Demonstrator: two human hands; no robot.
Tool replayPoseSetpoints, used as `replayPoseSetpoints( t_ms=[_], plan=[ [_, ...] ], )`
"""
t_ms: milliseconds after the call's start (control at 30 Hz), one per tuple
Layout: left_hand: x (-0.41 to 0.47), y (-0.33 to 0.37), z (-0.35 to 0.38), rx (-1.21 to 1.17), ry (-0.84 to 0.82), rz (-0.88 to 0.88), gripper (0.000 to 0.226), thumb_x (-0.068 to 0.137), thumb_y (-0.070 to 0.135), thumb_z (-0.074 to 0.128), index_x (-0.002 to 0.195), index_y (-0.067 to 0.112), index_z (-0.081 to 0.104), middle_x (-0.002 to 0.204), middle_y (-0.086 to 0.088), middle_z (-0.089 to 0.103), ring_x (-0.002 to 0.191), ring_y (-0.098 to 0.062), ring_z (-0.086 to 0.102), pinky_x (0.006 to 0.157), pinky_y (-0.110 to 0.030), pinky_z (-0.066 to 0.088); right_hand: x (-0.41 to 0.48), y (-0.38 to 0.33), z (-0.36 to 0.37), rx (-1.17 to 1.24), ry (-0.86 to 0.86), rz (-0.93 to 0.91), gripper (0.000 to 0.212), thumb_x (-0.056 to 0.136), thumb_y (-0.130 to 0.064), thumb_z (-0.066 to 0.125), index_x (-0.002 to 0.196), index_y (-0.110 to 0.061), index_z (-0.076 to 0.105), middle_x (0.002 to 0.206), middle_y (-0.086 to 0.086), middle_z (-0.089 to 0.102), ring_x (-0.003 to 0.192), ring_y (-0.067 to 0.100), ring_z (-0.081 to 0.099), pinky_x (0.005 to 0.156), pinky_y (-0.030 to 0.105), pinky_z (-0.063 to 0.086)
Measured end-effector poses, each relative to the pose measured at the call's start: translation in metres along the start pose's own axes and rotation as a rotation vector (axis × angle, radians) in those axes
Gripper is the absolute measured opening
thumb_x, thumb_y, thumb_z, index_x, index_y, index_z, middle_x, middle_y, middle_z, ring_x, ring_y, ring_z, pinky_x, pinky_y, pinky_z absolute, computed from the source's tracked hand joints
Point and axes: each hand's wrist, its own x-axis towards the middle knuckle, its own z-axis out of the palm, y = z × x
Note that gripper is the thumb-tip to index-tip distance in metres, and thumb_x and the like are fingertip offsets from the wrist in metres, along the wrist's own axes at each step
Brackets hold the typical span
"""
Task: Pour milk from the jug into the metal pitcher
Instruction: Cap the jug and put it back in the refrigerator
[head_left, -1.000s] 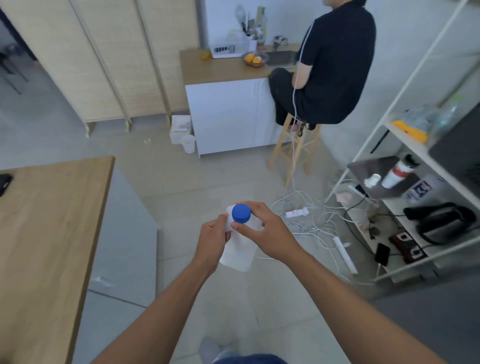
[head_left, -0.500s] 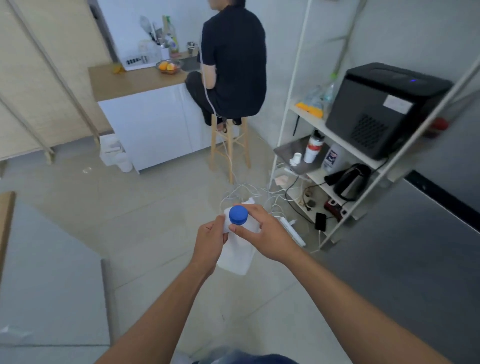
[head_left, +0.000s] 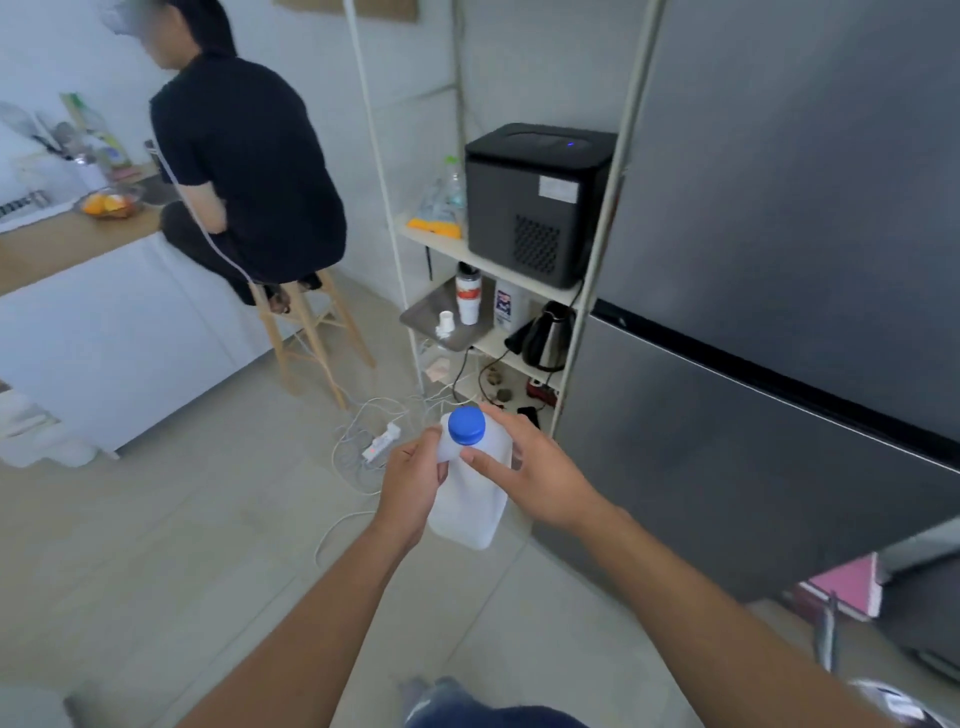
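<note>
I hold a white plastic milk jug (head_left: 470, 506) with a blue screw cap (head_left: 466, 425) in front of me, above the tiled floor. My left hand (head_left: 413, 480) grips the jug's left side below the neck. My right hand (head_left: 524, 467) wraps the neck and shoulder from the right, thumb and fingers at the cap's edge. The cap sits on the jug. No metal pitcher is in view.
A dark grey fridge (head_left: 779, 312) fills the right. A white shelf rack (head_left: 498, 270) carries a black appliance (head_left: 535, 202), a kettle (head_left: 545, 338) and bottles. A person on a wooden stool (head_left: 306, 332) sits by a white counter (head_left: 93, 312). Cables and a power strip (head_left: 382, 441) lie on the floor.
My view has swung right: the wooden table left the frame, the fridge and shelf rack came in. Both hands keep the same grip on the jug, cap still on.
</note>
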Motion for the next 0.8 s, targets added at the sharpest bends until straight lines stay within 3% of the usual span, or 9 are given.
replayPoseSetpoints(
  t_ms=[100,200,333,500,567,633,700,733,800],
  plan=[
    [0.010,0.008,0.023,0.056,-0.057,0.019,0.040,0.105,0.035,0.057,0.068,0.020,0.055,0.062,0.004,0.036,0.052,-0.011,0.034,0.062,-0.030,0.032,-0.003,0.014,-0.020,-0.026,0.042,0.036,0.079,0.095,-0.083,0.064,0.164,-0.053,0.041,0.158,-0.027,0.051,0.148,0.001,0.048,0.126,0.044,0.043],
    [0.025,0.016,0.044,0.086,-0.097,0.013,0.029,0.102,0.041,0.059,0.086,0.018,0.062,0.071,-0.003,0.040,0.062,-0.018,0.038,0.069,-0.033,0.034,-0.001,0.024,-0.039,-0.075,0.091,0.057,0.074,0.098,-0.078,0.064,0.164,-0.049,0.043,0.153,-0.023,0.055,0.144,0.004,0.051,0.125,0.043,0.043],
    [0.055,0.025,0.070,0.116,-0.200,-0.015,0.036,0.088,0.054,0.062,0.092,0.019,0.071,0.082,-0.009,0.054,0.080,-0.021,0.051,0.082,-0.039,0.042,0.004,0.033,-0.060,-0.078,0.161,0.099,0.072,0.101,-0.074,0.063,0.165,-0.046,0.044,0.156,-0.018,0.054,0.144,0.009,0.050,0.124,0.041,0.043],
    [0.098,0.043,0.095,0.137,-0.302,0.009,0.029,0.096,0.043,0.063,0.084,0.016,0.063,0.073,-0.006,0.047,0.070,-0.020,0.045,0.079,-0.037,0.039,0.024,0.041,-0.079,-0.079,0.226,0.128,0.062,0.106,-0.081,0.043,0.160,-0.051,0.047,0.152,-0.020,0.059,0.148,0.008,0.045,0.124,0.037,0.038],
    [0.117,0.052,0.101,0.156,-0.322,0.015,0.032,0.099,0.041,0.064,0.082,0.016,0.056,0.071,-0.006,0.041,0.067,-0.020,0.039,0.070,-0.036,0.033,0.042,0.045,-0.083,-0.078,0.300,0.167,0.055,0.109,-0.080,0.031,0.149,-0.052,0.057,0.144,-0.024,0.061,0.143,0.010,0.048,0.124,0.041,0.038],
    [0.141,0.060,0.105,0.156,-0.341,-0.007,0.033,0.102,0.040,0.064,0.081,0.016,0.058,0.069,-0.005,0.046,0.065,-0.020,0.042,0.062,-0.034,0.030,0.064,0.047,-0.084,-0.117,0.410,0.202,0.040,0.112,-0.077,0.023,0.121,-0.061,0.059,0.124,-0.027,0.059,0.127,0.016,0.051,0.120,0.045,0.040],
    [0.159,0.070,0.106,0.170,-0.377,-0.038,0.034,0.101,0.044,0.063,0.079,0.019,0.060,0.069,-0.003,0.052,0.068,-0.020,0.049,0.063,-0.032,0.034,0.083,0.045,-0.083,-0.166,0.528,0.310,0.054,0.110,-0.079,0.017,0.136,-0.053,0.058,0.140,-0.019,0.057,0.142,0.022,0.044,0.124,0.052,0.037],
    [0.170,0.074,0.106,0.183,-0.393,-0.040,0.036,0.102,0.045,0.062,0.076,0.021,0.058,0.068,-0.002,0.050,0.067,-0.020,0.049,0.063,-0.031,0.035,0.091,0.042,-0.084,-0.211,0.587,0.383,0.070,0.109,-0.079,0.018,0.153,-0.038,0.054,0.156,-0.011,0.052,0.153,0.023,0.036,0.127,0.054,0.034],
    [0.193,0.081,0.108,0.207,-0.422,-0.032,0.042,0.105,0.042,0.062,0.070,0.021,0.050,0.062,0.001,0.045,0.059,-0.018,0.046,0.064,-0.029,0.036,0.108,0.040,-0.091,-0.321,0.669,0.494,0.084,0.110,-0.077,0.020,0.167,-0.020,0.043,0.172,-0.003,0.039,0.164,0.024,0.023,0.130,0.056,0.029]
  ],
)
